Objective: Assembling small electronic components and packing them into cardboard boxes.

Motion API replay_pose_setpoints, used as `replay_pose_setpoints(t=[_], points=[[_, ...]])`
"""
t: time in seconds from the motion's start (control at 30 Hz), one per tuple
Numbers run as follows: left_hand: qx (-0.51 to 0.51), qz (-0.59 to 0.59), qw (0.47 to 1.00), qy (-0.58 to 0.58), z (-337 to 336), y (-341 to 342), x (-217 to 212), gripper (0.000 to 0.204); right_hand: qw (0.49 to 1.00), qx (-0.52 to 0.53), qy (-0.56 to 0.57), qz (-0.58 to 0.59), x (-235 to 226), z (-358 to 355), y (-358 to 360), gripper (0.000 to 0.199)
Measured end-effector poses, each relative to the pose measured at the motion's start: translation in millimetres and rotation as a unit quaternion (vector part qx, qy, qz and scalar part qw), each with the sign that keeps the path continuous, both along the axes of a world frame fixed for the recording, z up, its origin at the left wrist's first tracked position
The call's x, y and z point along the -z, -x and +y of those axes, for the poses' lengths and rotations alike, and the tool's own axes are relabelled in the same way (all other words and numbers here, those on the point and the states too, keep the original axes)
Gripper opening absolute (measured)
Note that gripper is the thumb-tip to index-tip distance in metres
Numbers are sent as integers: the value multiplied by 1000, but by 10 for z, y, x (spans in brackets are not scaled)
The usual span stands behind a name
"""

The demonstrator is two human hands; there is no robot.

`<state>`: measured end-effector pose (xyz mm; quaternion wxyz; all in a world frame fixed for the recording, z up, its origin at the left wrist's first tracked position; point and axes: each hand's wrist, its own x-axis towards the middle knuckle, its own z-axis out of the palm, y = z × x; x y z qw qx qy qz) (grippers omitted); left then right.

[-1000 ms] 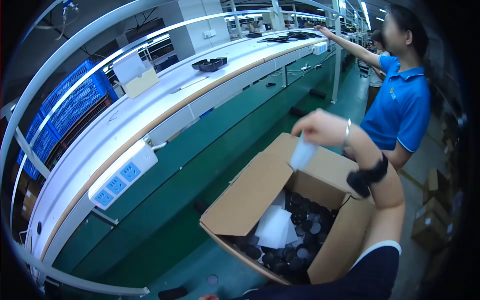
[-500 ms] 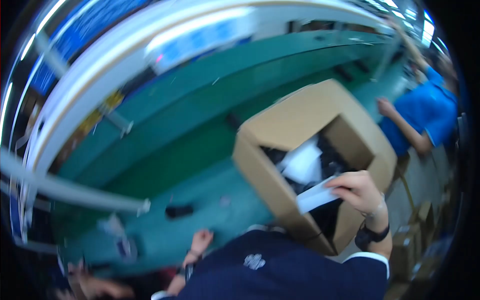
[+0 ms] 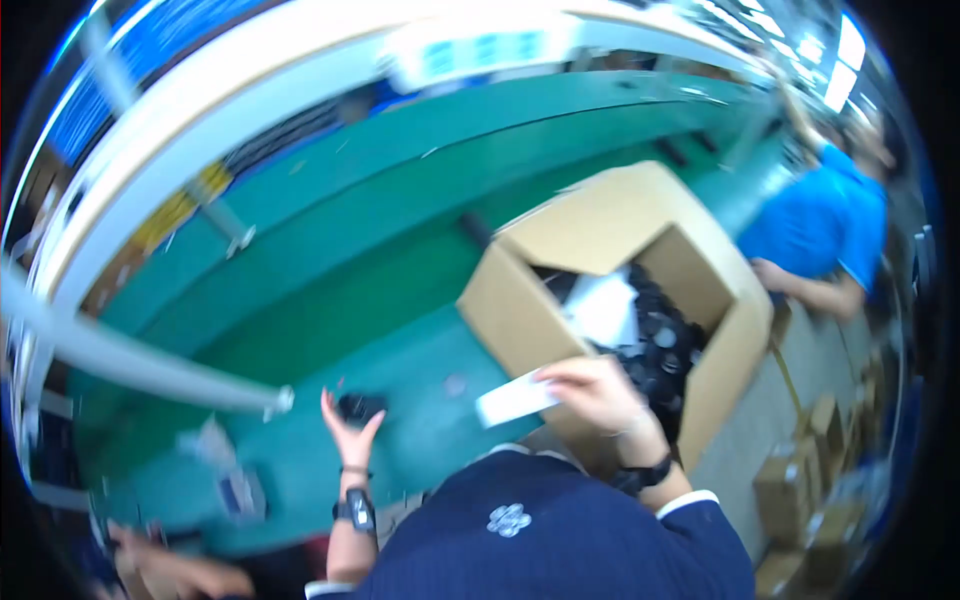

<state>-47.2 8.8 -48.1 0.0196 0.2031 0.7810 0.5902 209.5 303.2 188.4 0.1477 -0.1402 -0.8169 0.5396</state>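
Observation:
My right hand (image 3: 598, 398) pinches a flat white strip (image 3: 512, 401), which looks like card or paper, over the near left side of a large open cardboard box (image 3: 510, 300). Many small black parts (image 3: 665, 345) lie inside the box, along with a larger white sheet (image 3: 603, 310). On the left, my left hand (image 3: 350, 436) reaches over the green work surface with thumb and fingers spread. A dark object (image 3: 360, 406) sits at those fingers, blurred; whether they touch it I cannot tell.
Farther left lie a clear plastic bag and a small box (image 3: 242, 495) on the green surface (image 3: 420, 350). A white bar (image 3: 160, 360) crosses the left side. A person in blue (image 3: 810, 225) stands at the right, above cardboard boxes (image 3: 785, 490). Another person's arm (image 3: 170, 565) shows lower left.
My right hand has carried the white strip left, from over the box's opening to its near left side. My left hand has moved up and left to the dark object, its fingers spreading.

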Motion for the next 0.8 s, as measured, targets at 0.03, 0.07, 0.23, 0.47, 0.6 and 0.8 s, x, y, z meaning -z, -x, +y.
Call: replay_pose_setpoints(t=[0.03, 0.07, 0.23, 0.47, 0.6, 0.8], points=[[48, -49, 997, -24, 101, 36, 23, 94, 1000, -2, -12, 8, 72, -20, 18, 18], [64, -66, 994, -51, 248, 18, 63, 83, 999, -10, 22, 37, 160, -31, 16, 18], [234, -120, 965, -24, 785, -217, -505, 52, 993, 47, 94, 50, 194, -132, -171, 18], [355, -262, 891, -104, 1133, -668, -691, 57, 972, 124, 192, 58, 360, -29, -407, 18], [410, -241, 879, -43, 1237, -855, -811, 53, 964, 143, 215, 66, 481, 42, -528, 19], [475, -249, 844, -19, 1290, -945, -732, 56, 961, 144, 227, 67, 578, 46, -548, 18]])
